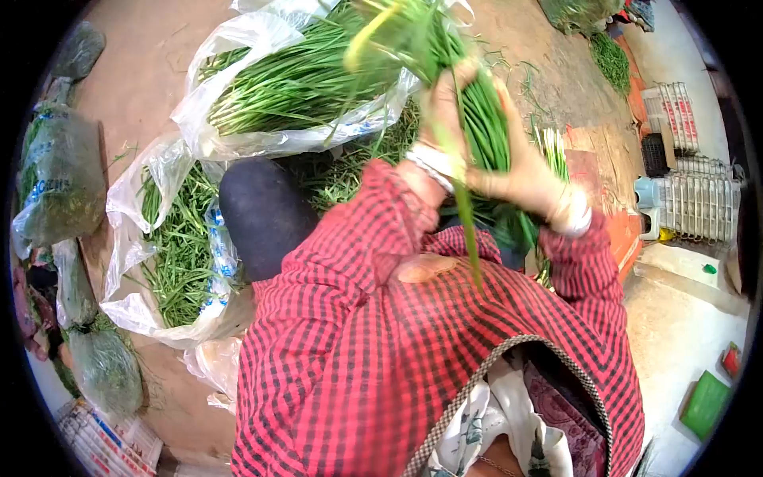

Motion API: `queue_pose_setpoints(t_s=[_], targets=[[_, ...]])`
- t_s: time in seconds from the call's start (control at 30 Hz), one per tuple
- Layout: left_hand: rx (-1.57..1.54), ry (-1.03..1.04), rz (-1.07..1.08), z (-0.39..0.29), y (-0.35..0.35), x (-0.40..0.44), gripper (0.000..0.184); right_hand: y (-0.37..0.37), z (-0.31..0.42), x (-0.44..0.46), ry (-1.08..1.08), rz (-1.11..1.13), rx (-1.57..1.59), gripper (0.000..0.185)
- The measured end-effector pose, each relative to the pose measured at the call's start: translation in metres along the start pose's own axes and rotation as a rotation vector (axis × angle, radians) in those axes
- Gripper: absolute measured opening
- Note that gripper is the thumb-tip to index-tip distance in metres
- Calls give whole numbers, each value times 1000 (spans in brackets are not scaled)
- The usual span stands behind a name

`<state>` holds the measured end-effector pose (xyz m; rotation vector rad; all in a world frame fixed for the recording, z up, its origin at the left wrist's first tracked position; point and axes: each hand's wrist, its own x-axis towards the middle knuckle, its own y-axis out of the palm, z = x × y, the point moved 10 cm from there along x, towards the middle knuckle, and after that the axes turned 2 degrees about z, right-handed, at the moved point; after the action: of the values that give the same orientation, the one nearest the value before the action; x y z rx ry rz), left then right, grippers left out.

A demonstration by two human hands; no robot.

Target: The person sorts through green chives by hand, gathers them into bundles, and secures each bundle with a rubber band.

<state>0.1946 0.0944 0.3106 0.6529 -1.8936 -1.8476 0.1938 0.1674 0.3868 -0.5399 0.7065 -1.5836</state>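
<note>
Left hand (447, 111) and right hand (520, 163) are both gripping the bunch (485, 119): left wrapping it higher in view, right clasping lower, thumb lying across. Bunch is being held up ahead of the checked shirt (342, 358), just beside the upper bag (188, 123) of similar greens. Handling, best guess: weighing little, bending easily, blades sliding on each other, probably creasing or bruising under a hard squeeze. Mid-length, where blades are packing tightest, is looking like the safest hold; pinching at the loose ends would likely be pulling strands out. Looks: long, thin green blades, running roughly parallel at the grip, fanning and blurring at the top. A yellow blade (372, 33) is showing there; a pale-green leaf (467, 230) is dangling past the left wrist.
</note>
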Motion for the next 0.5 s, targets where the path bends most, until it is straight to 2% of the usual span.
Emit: queue_pose_setpoints(t_s=[0.03, 0.07, 0.1, 0.13, 0.17, 0.2, 0.27, 0.33, 0.37, 0.4, 0.43, 0.47, 0.5], targets=[[-56, -41, -88, 21, -9, -7, 15, 11, -24, -20, 117, 36, 151, 108], [-138, -101, -164, 55, -29, -12, 16, 5, -57, -43, 222, 45, 71, 99], [-175, -211, -262, 93, -57, -16, 17, 4, -65, -56, 434, 160, 266, 94], [-158, -342, -399, 119, -67, -34, 25, -5, -70, -67, 616, 332, 199, 91], [-209, -474, -312, 156, -78, -39, 36, -14, -84, -78, 788, 472, 163, 85], [-212, -609, -237, 179, -78, -52, 51, -25, -92, -78, 854, 618, -18, 78], [-119, -736, -210, 181, -80, -65, 66, -28, -131, -71, 794, 789, -14, 71], [-149, -711, -151, 172, -91, -59, 92, -5, -147, -31, 824, 979, -46, 62], [-221, -738, -268, 175, -111, -60, 100, 8, -183, -33, 1035, 1223, -242, 73], [-293, -762, -385, 179, -132, -60, 108, 26, -213, -28, 1165, 1389, -231, 76], [-291, -692, -353, 173, -144, -51, 117, 47, -244, 3, 946, 1371, -469, 81], [-288, -651, -398, 169, -160, -42, 115, 73, -262, 14, 1002, 1430, -365, 96], [-251, -575, -354, 153, -162, -30, 108, 92, -301, 36, 847, 1395, -557, 111]])
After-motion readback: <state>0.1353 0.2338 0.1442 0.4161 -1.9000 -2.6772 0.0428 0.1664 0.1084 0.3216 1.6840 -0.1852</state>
